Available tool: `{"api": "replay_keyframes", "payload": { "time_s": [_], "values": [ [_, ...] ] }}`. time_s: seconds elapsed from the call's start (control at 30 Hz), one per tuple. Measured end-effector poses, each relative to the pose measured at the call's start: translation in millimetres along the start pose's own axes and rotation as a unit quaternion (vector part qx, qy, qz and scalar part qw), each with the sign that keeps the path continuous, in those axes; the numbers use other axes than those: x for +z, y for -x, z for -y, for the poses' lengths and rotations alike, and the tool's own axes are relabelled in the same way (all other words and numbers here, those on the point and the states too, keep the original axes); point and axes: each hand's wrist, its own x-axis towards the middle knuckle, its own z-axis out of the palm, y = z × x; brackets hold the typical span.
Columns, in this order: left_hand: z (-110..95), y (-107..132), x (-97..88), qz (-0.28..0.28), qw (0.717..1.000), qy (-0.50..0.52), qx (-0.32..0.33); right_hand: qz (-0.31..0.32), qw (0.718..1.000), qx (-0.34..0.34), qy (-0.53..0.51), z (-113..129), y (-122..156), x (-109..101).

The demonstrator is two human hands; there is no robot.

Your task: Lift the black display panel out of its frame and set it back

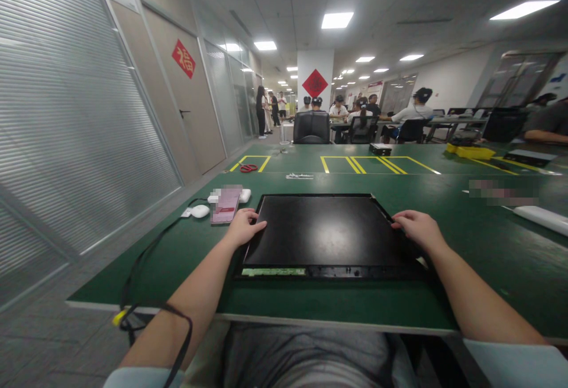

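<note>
A flat black display panel (310, 228) lies on the green table in front of me, with a thin dark frame around its edges. Along its near edge runs a strip of green circuit board (274, 272). My left hand (243, 227) grips the panel's left edge, thumb on top and fingers curled at the side. On the opposite side, my right hand (416, 228) pinches the right edge of the frame, its fingertips closed there. The undersides of both grips are hidden. Beside my left hand lies a phone (225, 207), its screen lit.
A white rounded device (199, 211) with a black cable sits at the left. Red-handled scissors (248, 168) and small white pieces (299, 176) lie farther back. A yellow tray (470, 151) and a long white object (541, 220) are on the right. People sit beyond the table.
</note>
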Motion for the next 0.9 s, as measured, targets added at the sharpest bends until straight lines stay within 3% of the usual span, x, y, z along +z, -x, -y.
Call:
{"api": "replay_keyframes", "payload": {
  "time_s": [0.5,0.73,0.9],
  "values": [
    [-4.5,2.3,0.1,-0.02,0.999,0.019,-0.018,-0.004,1.0,-0.002,-0.004,0.7,0.1,-0.1],
    [-4.4,3.3,1.5,-0.031,0.999,0.001,0.022,-0.004,1.0,-0.009,-0.006,2.2,0.9,-0.6],
    [-5.1,2.5,1.4,-0.035,0.999,-0.013,0.0,-0.028,0.999,-0.03,0.009,1.2,-0.4,-0.7]
  ]
}}
